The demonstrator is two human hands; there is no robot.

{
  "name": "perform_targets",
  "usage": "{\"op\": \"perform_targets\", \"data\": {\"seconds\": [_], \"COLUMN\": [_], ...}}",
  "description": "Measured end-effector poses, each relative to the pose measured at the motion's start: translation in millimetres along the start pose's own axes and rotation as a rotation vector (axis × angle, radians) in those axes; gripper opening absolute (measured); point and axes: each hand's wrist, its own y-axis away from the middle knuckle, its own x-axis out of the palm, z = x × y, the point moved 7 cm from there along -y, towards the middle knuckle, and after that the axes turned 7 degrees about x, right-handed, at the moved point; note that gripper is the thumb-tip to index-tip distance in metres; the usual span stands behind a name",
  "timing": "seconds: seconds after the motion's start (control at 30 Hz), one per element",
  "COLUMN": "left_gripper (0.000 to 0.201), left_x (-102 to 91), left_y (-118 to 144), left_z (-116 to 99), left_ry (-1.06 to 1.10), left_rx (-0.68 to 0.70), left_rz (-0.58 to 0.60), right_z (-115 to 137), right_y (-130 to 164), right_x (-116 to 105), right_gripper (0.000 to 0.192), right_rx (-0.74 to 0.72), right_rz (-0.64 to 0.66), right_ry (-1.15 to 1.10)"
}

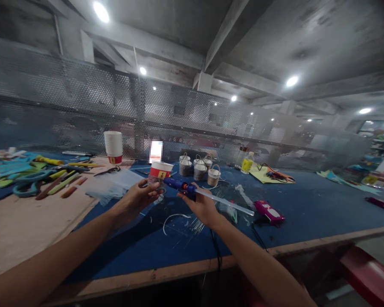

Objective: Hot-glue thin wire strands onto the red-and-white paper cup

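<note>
My left hand (141, 196) is closed around the lower part of a red and white paper cup (161, 169), which tilts slightly above the table. In my right hand (203, 207) is a blue glue gun (176, 184), its nozzle close to the cup's side. Whether the nozzle touches the cup, I cannot tell. A long translucent glue stick (227, 202) juts from the gun's back end toward the right. Just beyond my hands stand several small handled buckets (200, 169) wrapped in pale cord.
At the left, scissors (28, 183) and several hand tools lie on a wooden board (16, 232). A stack of paper cups (113, 147) stands behind them. Right of my hands are a magenta device (269, 212) and a yellow-labelled bottle (247, 163). Wire offcuts (196, 226) litter the blue tabletop (128, 256).
</note>
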Motion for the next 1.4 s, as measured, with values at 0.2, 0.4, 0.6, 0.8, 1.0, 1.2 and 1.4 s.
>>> {"op": "perform_targets", "data": {"seconds": [0.2, 0.4, 0.6, 0.8, 1.0, 1.2, 1.4], "left_gripper": [0.040, 0.040, 0.033, 0.031, 0.032, 0.029, 0.029], "left_x": [0.4, 0.8, 0.3, 0.8, 8.3, 7.3, 3.4], "left_y": [0.6, 1.4, 1.0, 0.6, 6.6, 6.9, 4.6], "left_z": [-0.6, -0.7, 0.2, -0.4, -6.1, -6.8, -4.8], "left_ry": [0.004, -0.016, -0.008, 0.022, 0.016, 0.044, 0.044], "left_rx": [-0.005, 0.000, -0.003, -0.001, -0.011, -0.012, -0.010], "left_rz": [-0.014, 0.002, 0.015, 0.016, 0.005, -0.015, -0.024], "right_z": [-1.1, -1.2, -0.7, 2.0, 1.9, 1.0, -0.4], "right_y": [0.1, 1.0, 1.4, 2.0, 1.5, 1.0, 0.2], "right_x": [1.1, 1.5, 0.6, -1.3, -3.1, -4.1, -3.8], "right_gripper": [0.031, 0.028, 0.025, 0.025, 0.028, 0.026, 0.023], "right_rx": [-0.009, -0.071, -0.107, -0.102, -0.086, -0.091, -0.099], "right_rz": [-0.005, -0.045, -0.079, -0.066, -0.066, -0.081, -0.091], "right_ry": [0.037, 0.116, 0.151, 0.154, 0.191, 0.210, 0.188]}}
